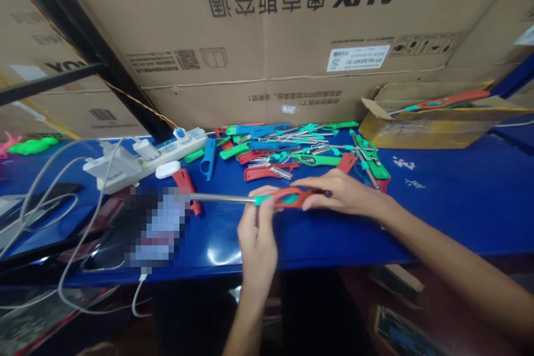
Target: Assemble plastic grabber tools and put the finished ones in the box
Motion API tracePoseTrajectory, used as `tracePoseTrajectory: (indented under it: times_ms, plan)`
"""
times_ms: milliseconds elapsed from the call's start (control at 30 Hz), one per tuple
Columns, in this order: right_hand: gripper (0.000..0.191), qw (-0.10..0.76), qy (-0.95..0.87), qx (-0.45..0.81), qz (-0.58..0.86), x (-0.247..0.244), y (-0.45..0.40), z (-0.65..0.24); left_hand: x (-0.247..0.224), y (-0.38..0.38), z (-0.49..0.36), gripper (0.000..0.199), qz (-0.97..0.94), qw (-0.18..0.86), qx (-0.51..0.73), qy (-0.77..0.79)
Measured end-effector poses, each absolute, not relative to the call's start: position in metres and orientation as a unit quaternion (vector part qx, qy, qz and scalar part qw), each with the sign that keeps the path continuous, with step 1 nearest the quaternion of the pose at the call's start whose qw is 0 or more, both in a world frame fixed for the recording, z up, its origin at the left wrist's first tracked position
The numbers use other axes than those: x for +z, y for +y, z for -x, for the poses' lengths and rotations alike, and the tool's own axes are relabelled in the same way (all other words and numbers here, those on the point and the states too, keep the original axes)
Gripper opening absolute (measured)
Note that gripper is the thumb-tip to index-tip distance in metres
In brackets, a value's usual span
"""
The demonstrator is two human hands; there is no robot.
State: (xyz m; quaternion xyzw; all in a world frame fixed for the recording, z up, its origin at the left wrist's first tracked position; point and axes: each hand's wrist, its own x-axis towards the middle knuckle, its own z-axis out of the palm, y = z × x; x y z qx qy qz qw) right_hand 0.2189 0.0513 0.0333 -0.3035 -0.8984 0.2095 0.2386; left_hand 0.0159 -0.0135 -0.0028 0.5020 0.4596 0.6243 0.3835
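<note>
An orange-red long-neck lighter (287, 198) with a green collar and a metal tube lies level between my hands, its tube pointing left. My left hand (257, 233) pinches it near the green collar, thumb on top. My right hand (340, 193) closes round the handle's right end, where a small dark tip sticks out near the fingers; what that tip is, I cannot make out. Just beyond the hands spreads a pile of lighter parts (271, 146): red, green and blue handle shells, metal tubes and green collars. A loose red shell (183, 186) lies left of the lighter.
A power strip (167, 150) with plugs and cables stands at the left, a white earbud case (168, 169) beside it. A charging phone (156, 233) lies near the front edge. At the right is an open carton (421, 125) holding lighters. Large cardboard boxes (267, 39) stand behind.
</note>
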Motion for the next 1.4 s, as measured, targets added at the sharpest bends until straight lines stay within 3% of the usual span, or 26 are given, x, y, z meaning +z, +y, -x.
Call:
tracePoseTrajectory:
  times_ms: [133,300,400,533,633,700,867,1400]
  plan:
    - [0.043,0.204,-0.881,0.264,0.336,0.036,0.057,-0.228,-0.007,-0.011,-0.013,0.037,-0.340,0.453,0.696,0.441]
    - [0.036,0.192,-0.876,0.281,0.341,0.038,0.061,-0.231,-0.006,-0.011,-0.015,0.037,-0.358,0.471,0.668,0.451]
    - [0.036,0.177,-0.887,0.173,0.390,0.047,0.059,-0.244,-0.004,-0.013,-0.016,0.033,-0.399,0.494,0.617,0.464]
    - [0.040,0.293,-0.790,-0.061,0.535,0.053,0.027,-0.286,-0.002,-0.016,-0.018,0.032,-0.433,0.486,0.575,0.496]
    - [0.052,0.291,-0.730,-0.117,0.607,0.033,-0.018,-0.326,-0.005,-0.016,-0.018,0.035,-0.459,0.472,0.547,0.517]
    - [0.057,0.266,-0.670,-0.125,0.682,0.012,-0.046,-0.351,-0.008,-0.016,-0.018,0.039,-0.473,0.470,0.527,0.527]
    - [0.033,0.188,-0.504,-0.003,0.843,-0.011,-0.067,-0.387,-0.013,-0.016,-0.017,0.041,-0.521,0.445,0.462,0.563]
    - [0.025,0.166,-0.497,0.026,0.851,-0.002,-0.023,-0.402,-0.011,-0.015,-0.020,0.045,-0.563,0.416,0.409,0.585]
